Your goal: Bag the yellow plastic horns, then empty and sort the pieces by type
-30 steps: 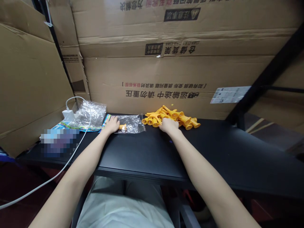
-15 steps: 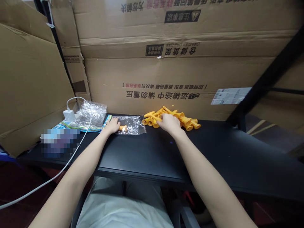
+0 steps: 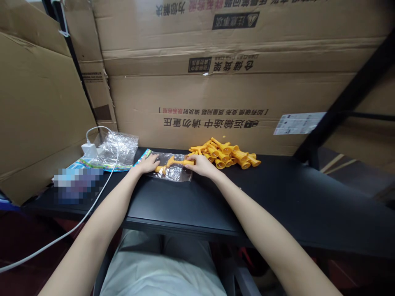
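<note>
A clear plastic bag with a coloured header lies on the black table, with a yellow-orange plastic piece at it. My left hand rests flat on the bag's left part, fingers stretched and apart, touching the bag. In my right hand is another yellow plastic piece with a branched end, held over the bag and pointing left. Its other end is hidden by my fingers. Just behind and right of this hand sits a pile of similar flared yellow plastic pieces.
More clear packaging lies at the left beside a white charger, whose cable runs over the table's front edge. Cardboard stands along the back and left. A dark metal post slants up at the right.
My right hand has moved left from the pile to the bag, carrying a yellow plastic piece. The bag has shifted slightly; my left hand stays on it.
</note>
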`<state>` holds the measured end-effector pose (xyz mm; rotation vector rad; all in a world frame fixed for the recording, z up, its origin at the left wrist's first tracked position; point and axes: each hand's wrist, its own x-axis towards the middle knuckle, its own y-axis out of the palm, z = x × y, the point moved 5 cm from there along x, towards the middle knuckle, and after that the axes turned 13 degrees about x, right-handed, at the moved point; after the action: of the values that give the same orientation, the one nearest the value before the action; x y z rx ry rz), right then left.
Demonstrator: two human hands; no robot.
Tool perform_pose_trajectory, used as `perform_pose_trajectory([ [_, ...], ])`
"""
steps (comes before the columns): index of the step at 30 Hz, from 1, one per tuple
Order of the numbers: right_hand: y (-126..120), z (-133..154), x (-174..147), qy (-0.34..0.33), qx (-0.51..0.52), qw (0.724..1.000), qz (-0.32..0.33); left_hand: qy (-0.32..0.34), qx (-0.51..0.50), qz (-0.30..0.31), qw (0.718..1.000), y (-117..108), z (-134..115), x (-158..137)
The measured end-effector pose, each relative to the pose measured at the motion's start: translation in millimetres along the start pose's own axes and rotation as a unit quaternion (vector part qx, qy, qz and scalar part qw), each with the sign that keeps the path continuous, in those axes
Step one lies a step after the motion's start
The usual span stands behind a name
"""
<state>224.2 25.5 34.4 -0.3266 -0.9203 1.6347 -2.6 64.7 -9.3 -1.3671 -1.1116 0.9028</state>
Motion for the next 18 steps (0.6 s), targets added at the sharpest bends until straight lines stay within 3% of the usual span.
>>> perform_pose_trajectory([
  [6, 24, -8, 2, 0.020, 0.108, 0.993, 0.043, 0.071, -0.032, 0.020, 0.997, 0, -10, -2],
  [9, 32, -8, 3, 0.014, 0.221, 0.973, 0.071, 0.075, -0.055, 0.013, 0.996, 2, -7, 0],
  [14, 39, -10, 5, 0.029, 0.324, 0.945, 0.047, 0.087, -0.084, -0.002, 0.993, 7, -5, 6],
  [18, 41, -13, 5, 0.062, 0.399, 0.915, 0.031, 0.043, -0.131, -0.020, 0.990, 4, -4, 7],
])
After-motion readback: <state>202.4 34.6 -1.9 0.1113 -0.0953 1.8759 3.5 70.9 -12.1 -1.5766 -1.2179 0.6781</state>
